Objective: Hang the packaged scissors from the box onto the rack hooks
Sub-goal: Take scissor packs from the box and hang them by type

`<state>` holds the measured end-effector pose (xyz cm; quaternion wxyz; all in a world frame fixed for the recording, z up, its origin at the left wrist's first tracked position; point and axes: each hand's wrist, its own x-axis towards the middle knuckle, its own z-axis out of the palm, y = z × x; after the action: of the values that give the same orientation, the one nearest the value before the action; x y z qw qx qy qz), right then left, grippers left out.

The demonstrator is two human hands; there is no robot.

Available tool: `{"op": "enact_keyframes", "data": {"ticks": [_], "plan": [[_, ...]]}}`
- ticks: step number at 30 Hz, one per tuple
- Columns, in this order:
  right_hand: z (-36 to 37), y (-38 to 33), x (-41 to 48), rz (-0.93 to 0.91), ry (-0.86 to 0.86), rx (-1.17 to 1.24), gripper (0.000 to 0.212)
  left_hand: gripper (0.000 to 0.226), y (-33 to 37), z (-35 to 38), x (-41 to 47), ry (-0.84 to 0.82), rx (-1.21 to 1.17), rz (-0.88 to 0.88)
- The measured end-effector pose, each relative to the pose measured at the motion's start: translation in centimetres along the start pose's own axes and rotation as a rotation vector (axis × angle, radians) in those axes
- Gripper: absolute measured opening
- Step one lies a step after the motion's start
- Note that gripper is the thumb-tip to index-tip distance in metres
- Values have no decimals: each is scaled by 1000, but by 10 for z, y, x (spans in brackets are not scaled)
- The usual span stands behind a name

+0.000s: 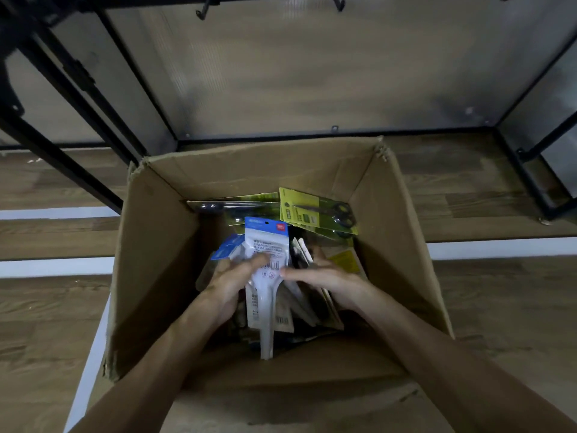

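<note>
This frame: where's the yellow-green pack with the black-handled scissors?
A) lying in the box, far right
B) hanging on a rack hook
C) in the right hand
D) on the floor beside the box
A: the yellow-green pack lies inside the box at its far right, apart from the left hand and right hand, which both touch a blue-topped pack; the rack hooks in view are bare.

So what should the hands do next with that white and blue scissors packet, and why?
Probably lift the white-and-blue scissors packet straight up out of the cardboard box. The left hand grips it, the right hand touches its edge, and its hang hole sits at the far end, toward the rack hooks above.
</note>
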<state>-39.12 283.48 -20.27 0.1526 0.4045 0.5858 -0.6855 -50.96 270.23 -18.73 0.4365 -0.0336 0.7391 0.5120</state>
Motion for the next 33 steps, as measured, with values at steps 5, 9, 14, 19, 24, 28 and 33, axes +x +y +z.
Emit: {"op": "enact_keyframes", "data": {"ticks": [5,9,14,19,24,28,33], "plan": [[17,-21,-8,-245,-19,-133,100,63,8,6,-19,-176,-59,83],[13,-55,-30,-404,2,-222,74,28,15,6,-34,-117,-238,105],[4,-104,-73,-491,-3,-361,75,23,47,12,-77,-100,-299,227],[0,-169,-175,-441,-6,-109,62,23,123,-1,-161,-67,-235,278],[-4,-261,-308,-373,94,94,16,26,240,-22,-284,-93,-209,289],[-9,-350,-424,-263,174,201,14,47,337,-46,-393,-116,-161,318],[-22,-444,-560,-185,216,309,66,54,456,-72,-520,-104,-150,346]]}}
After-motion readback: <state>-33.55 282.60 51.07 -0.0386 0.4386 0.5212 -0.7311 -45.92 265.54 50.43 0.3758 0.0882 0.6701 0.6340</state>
